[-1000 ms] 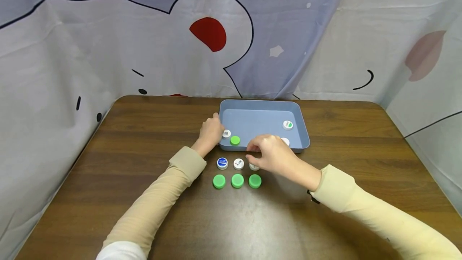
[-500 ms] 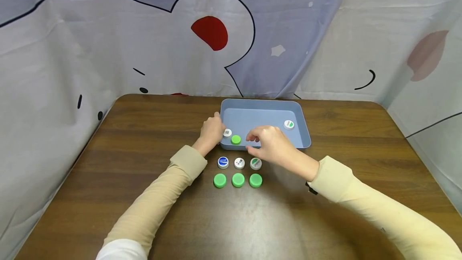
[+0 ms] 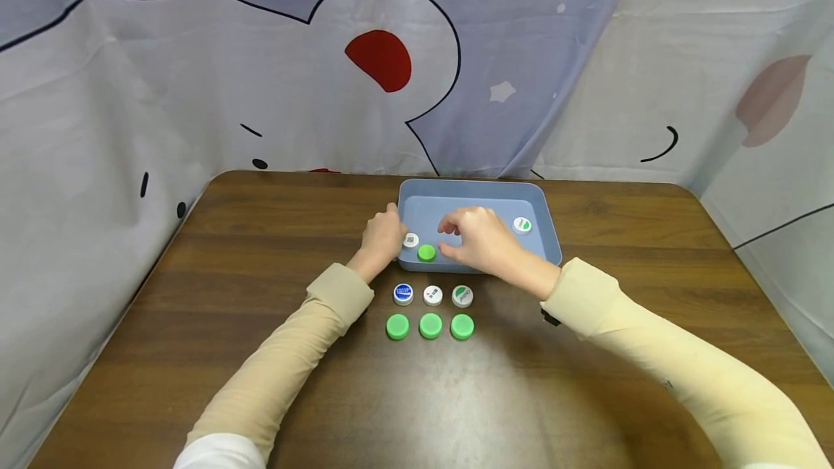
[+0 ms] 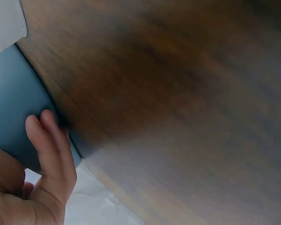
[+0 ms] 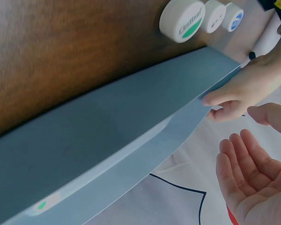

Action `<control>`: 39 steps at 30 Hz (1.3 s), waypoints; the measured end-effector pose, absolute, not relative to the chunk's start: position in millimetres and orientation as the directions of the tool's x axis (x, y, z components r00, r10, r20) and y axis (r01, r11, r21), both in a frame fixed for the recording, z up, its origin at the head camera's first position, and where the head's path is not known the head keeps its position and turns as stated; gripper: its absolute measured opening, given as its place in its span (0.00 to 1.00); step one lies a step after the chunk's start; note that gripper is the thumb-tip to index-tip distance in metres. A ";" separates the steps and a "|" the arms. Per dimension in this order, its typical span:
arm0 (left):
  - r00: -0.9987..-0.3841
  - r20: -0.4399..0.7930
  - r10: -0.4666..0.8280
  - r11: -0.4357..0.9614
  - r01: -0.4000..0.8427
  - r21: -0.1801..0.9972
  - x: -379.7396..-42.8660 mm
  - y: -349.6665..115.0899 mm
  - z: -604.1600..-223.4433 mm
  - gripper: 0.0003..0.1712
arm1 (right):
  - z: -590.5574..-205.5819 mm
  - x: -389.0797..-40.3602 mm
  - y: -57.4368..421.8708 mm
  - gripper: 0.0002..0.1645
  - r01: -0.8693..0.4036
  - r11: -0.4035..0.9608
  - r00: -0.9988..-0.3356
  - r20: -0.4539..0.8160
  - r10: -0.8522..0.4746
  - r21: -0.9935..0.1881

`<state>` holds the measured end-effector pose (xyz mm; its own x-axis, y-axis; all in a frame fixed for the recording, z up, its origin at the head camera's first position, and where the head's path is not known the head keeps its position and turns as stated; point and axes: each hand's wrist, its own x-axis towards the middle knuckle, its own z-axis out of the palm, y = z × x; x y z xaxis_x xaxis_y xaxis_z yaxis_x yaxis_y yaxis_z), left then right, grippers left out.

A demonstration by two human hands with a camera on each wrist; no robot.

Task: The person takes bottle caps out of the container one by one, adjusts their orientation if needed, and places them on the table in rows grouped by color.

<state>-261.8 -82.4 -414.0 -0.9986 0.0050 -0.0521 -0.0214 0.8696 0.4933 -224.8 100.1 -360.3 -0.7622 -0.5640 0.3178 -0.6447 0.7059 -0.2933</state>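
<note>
My left hand (image 3: 383, 237) grips the left wall of a shallow blue tray (image 3: 469, 189); in the left wrist view its fingers (image 4: 49, 150) lie along the tray's outer side. Over the tray's front part hovers my right hand (image 3: 481, 239), thumb and fingers spread apart and holding nothing, as the right wrist view confirms. Inside the tray, a white bottle cap (image 3: 410, 240) and a bright green cap (image 3: 426, 252) lie near the left hand. Another white cap with a green mark (image 3: 522, 226) lies at the right. My right hand and forearm cover part of the tray floor.
In front of the tray on the wooden table (image 3: 293, 396) stand two rows of caps: a blue-printed cap (image 3: 403, 294), a dark-printed white cap (image 3: 433, 295) and a green-and-white cap (image 3: 462, 296), with three green caps (image 3: 431, 326) nearer me. A patterned curtain (image 3: 293, 93) hangs behind.
My right hand has moved up and away from the green-and-white cap in the row, now uncovered, to over the tray. The left hand keeps its place on the tray.
</note>
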 end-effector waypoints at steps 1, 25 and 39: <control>-0.999 -0.050 0.005 0.870 -0.021 0.493 -261.8 -82.4 -414.1 0.24 | -359.7 -227.3 99.6 0.11 -0.640 0.711 -0.766 0.308 -0.564 -0.291; -0.999 -0.046 0.001 0.870 -0.022 0.493 -263.6 -83.0 -416.0 0.25 | -377.6 -282.0 73.5 0.23 -0.588 0.764 -0.795 0.016 -0.606 -0.265; -0.999 -0.047 0.001 0.884 -0.021 0.468 -263.7 -83.0 -415.4 0.23 | -389.3 -289.9 60.9 0.25 -0.606 0.762 -0.772 -0.060 -0.632 -0.230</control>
<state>-263.7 -83.0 -415.4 -0.9989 0.0012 -0.0471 -0.0210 0.8836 0.4677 -289.9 60.9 -389.3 -0.7723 -0.6324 -0.0598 -0.6057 0.7616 -0.2304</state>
